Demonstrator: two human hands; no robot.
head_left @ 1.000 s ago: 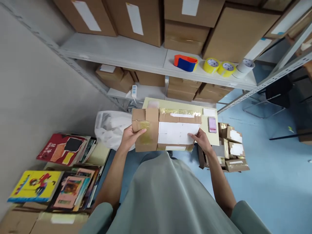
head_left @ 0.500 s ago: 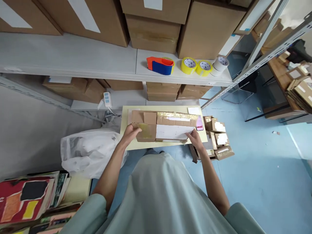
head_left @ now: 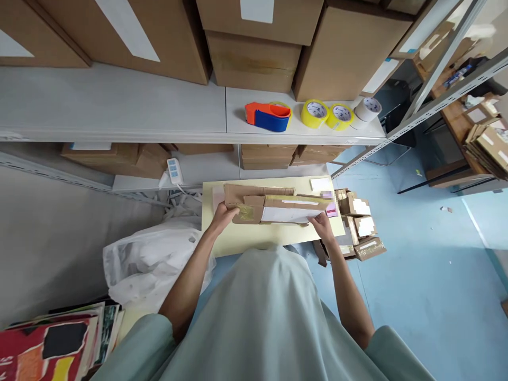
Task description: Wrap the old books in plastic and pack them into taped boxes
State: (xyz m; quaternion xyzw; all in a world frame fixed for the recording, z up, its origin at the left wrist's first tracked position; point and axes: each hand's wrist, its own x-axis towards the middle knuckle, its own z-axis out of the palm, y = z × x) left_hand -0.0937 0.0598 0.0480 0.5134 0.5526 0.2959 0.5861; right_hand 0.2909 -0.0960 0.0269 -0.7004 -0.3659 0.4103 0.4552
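Between my two hands is a brown cardboard box [head_left: 254, 207] with clear yellowish tape and a white label on its near face. My left hand [head_left: 224, 216] grips the box's left end, thumb on top of the cardboard. At the right end my right hand [head_left: 320, 223] holds it by the lower corner, fingers hidden beneath. The box is tilted, a flap raised along its far side, over a pale yellow table [head_left: 222, 246]. Just beyond my right hand lie a pink-screened phone [head_left: 332, 210] and a white slip [head_left: 320, 184].
A grey shelf [head_left: 166, 114] ahead carries large cartons, a red-and-blue tape dispenser [head_left: 268, 117] and tape rolls [head_left: 315, 113]. White plastic bags [head_left: 154, 259] lie at left, above a stack of artwork [head_left: 51, 344]. Small boxes [head_left: 361, 225] are piled on the floor at right.
The box has tipped so its labelled face looks narrower, and both hands have moved with it closer over the table. My view has swung to the left, then slightly upward.
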